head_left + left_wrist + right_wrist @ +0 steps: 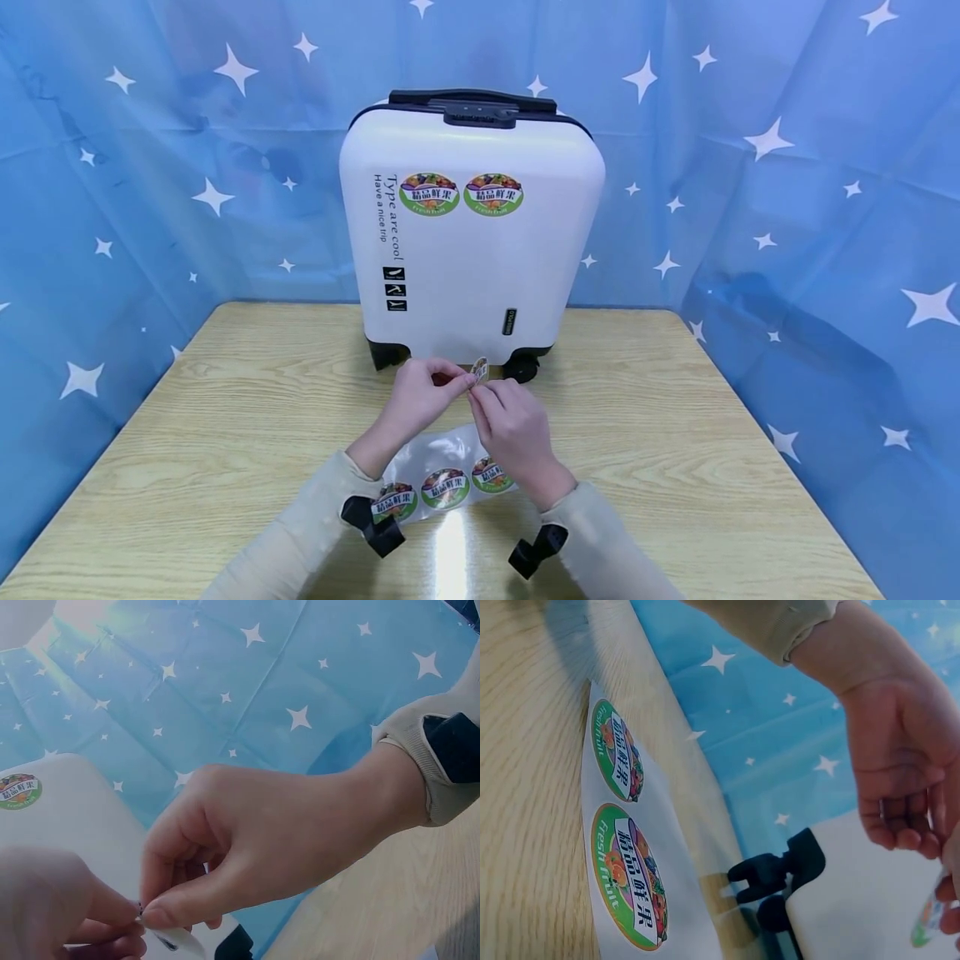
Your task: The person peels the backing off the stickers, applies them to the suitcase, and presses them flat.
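Just in front of a white suitcase (pixel 472 258), both hands meet at a small oval fruit sticker (pixel 480 368), seen bent and nearly edge-on in the head view. My left hand (pixel 422 398) pinches it between thumb and index finger. From the other side, my right hand (pixel 517 421) pinches its lower edge with the fingertips. The sticker's pale edge shows below the right hand (pixel 240 832) in the left wrist view. Under the wrists lies a glossy sticker sheet (pixel 446 450) with three oval fruit stickers in sight; the right forearm partly covers one.
Two matching oval stickers (pixel 429 195) sit side by side on the suitcase's upper front, beside printed lettering. The suitcase stands upright on black wheels (pixel 521 367) at the back of the wooden table (pixel 247 400). Behind it hangs a blue star-patterned curtain (pixel 180 150).
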{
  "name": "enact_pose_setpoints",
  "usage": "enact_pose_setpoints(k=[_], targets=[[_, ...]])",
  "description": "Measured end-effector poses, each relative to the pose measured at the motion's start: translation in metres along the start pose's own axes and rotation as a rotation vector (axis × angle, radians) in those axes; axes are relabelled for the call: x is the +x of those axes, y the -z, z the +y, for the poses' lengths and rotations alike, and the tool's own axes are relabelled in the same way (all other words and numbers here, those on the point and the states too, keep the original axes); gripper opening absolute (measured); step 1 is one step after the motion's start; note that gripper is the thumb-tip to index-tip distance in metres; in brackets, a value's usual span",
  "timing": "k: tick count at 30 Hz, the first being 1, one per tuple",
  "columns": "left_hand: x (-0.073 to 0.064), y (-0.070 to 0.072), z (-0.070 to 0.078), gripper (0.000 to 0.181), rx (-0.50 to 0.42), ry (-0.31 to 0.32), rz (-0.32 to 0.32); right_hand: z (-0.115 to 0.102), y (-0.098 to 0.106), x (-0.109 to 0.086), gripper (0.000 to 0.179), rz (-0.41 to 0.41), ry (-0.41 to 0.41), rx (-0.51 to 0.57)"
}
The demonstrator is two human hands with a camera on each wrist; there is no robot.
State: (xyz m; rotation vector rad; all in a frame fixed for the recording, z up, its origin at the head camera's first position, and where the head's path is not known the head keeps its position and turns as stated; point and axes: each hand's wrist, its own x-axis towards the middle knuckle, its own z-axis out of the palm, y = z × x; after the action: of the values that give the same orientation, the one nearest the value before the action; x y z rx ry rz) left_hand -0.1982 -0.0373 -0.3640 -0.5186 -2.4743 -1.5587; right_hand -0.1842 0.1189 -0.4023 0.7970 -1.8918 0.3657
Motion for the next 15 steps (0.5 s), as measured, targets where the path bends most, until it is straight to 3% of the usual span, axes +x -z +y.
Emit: enact_pose_setpoints(k=[7,15], targets=[[0.001,0.007,0.0,0.009,0.025,-0.015,-0.017,0.001,0.002,0.002,0.007,-0.019,-0.083,0.093],[0.0,0.014,-0.005,0.007,0.077,-0.05,-0.022,0.017,0.015,0.004,0.009,-0.019,-0.404,0.316]])
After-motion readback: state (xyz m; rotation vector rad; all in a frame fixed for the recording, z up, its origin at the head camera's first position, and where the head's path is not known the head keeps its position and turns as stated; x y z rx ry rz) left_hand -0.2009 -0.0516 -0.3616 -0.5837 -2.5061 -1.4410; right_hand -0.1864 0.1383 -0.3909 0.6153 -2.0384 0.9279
